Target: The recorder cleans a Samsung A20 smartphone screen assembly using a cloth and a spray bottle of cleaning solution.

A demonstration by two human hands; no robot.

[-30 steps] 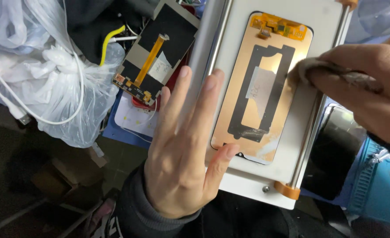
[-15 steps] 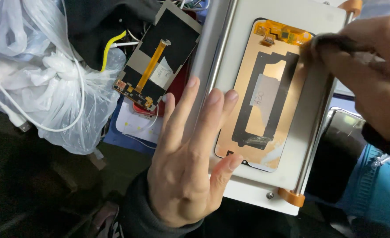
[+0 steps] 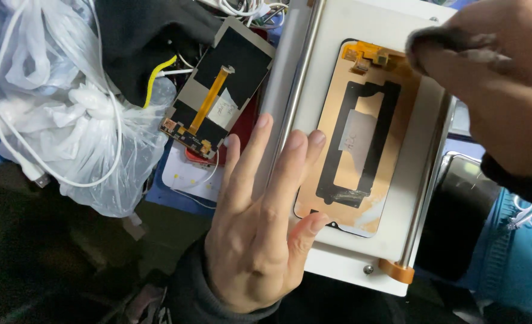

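In the head view, the left hand (image 3: 260, 237) lies flat at lower centre of the frame, fingers stretched out and slightly spread, holding nothing. Its fingertips press on the left edge of a white machine plate (image 3: 398, 198) and on the metal rail (image 3: 296, 90) that runs along that edge; the thumb tip touches the lower left corner of the phone display panel (image 3: 362, 138).

The panel lies back side up on the plate at centre right of the frame, copper-coloured with a black frame-shaped strip and a small orange flex connector at its top end.

The right hand (image 3: 500, 90) fills the upper right of the frame, blurred, its fingers pinched tight around a dark wad of cloth (image 3: 452, 45) that sits at the top right corner of the panel.

A second display panel (image 3: 218, 102) with an orange ribbon cable lies to the left of the plate, in the upper middle. A crumpled clear plastic bag (image 3: 68, 114) with white cables (image 3: 113, 150) looped over it fills the upper left. An orange knob (image 3: 396, 271) sits at the plate's lower right corner.
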